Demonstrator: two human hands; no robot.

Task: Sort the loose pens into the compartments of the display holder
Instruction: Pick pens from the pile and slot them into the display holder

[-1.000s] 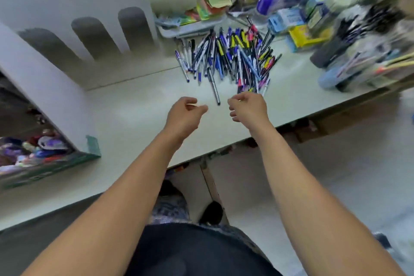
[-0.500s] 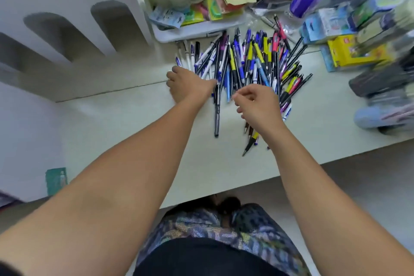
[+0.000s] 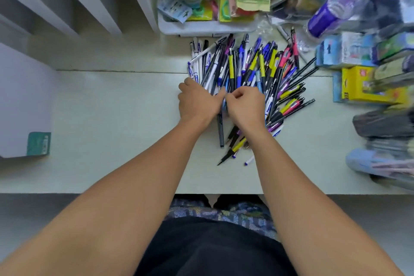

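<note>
Both hands are seen at the centre of the frame, laid on the near edge of the pile of pens (image 3: 251, 74). At the left hand (image 3: 197, 103) the fingers are spread flat over the pens at the pile's left side, and nothing is seen to be gripped by it. At the right hand (image 3: 245, 105) the fingers are curled inward and pressed together just beside the left thumb; what they pinch cannot be told, as the spot is hidden by the knuckles. A dark grey pen (image 3: 221, 132) is seen sticking out below the two wrists towards the near edge of the pale table (image 3: 112, 119). The white display holder (image 3: 74, 6), with arched compartments, is set in the upper left of the frame, well apart from the pile. A yellow box (image 3: 369, 87) is seen at the right.
</note>
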